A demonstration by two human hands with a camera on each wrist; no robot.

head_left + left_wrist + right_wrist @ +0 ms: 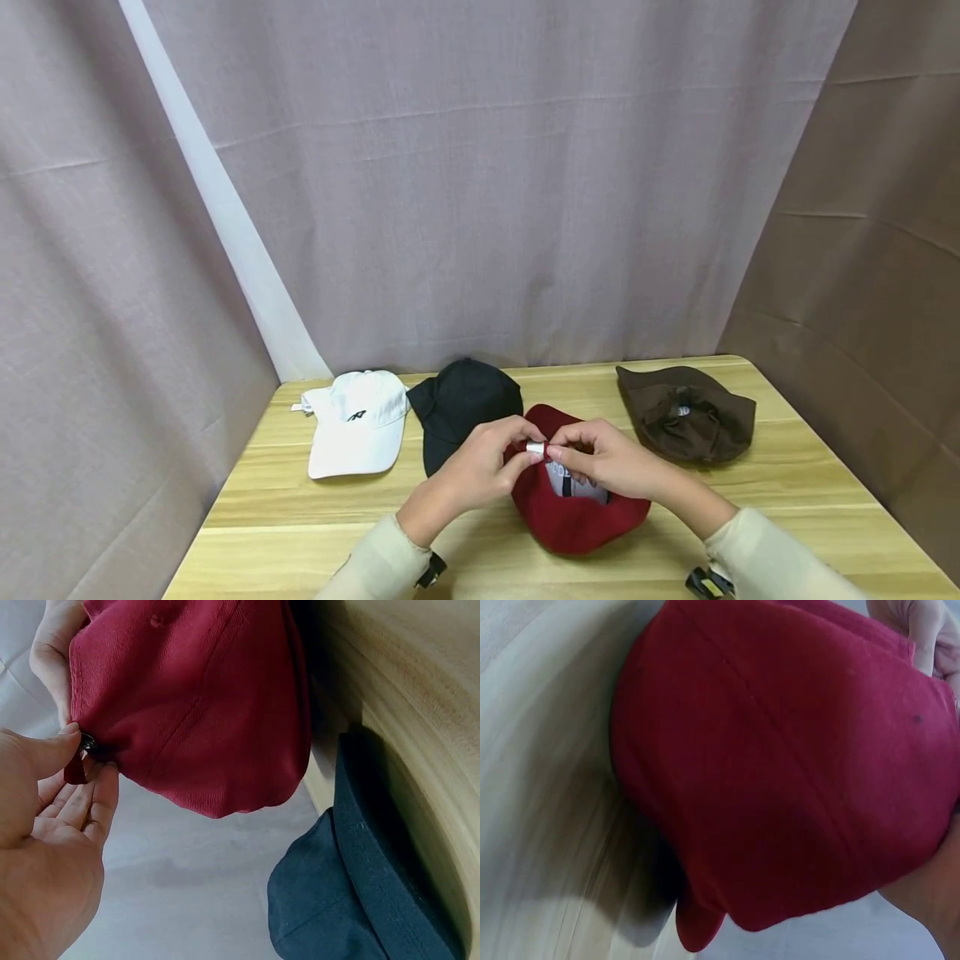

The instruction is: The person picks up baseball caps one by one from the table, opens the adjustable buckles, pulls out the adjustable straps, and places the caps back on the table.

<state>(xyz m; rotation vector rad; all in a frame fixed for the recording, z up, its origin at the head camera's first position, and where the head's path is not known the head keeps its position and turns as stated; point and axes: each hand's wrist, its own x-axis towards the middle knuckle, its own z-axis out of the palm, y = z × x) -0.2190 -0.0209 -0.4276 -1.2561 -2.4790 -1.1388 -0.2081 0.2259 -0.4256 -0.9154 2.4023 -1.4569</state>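
A dark red cap (577, 525) is held with its inside turned up in the head view, a grey lining patch with lettering showing. My left hand (480, 462) pinches its back strap by a small white tag (536, 448). Across from it, my right hand (611, 458) pinches the strap on the other side of that tag. In the left wrist view, a metal buckle (88, 742) sits by the left thumb, with a short strap end (75, 771) hanging below. Red fabric (780, 772) fills most of the right wrist view and hides much of the right hand.
Behind the left hand lies a black cap (472, 400). A white cap (360, 433) with a small dark mark rests further left. At the right, a brown hat (697, 417) lies inside up. Grey curtains (525, 208) border the wooden table (270, 533).
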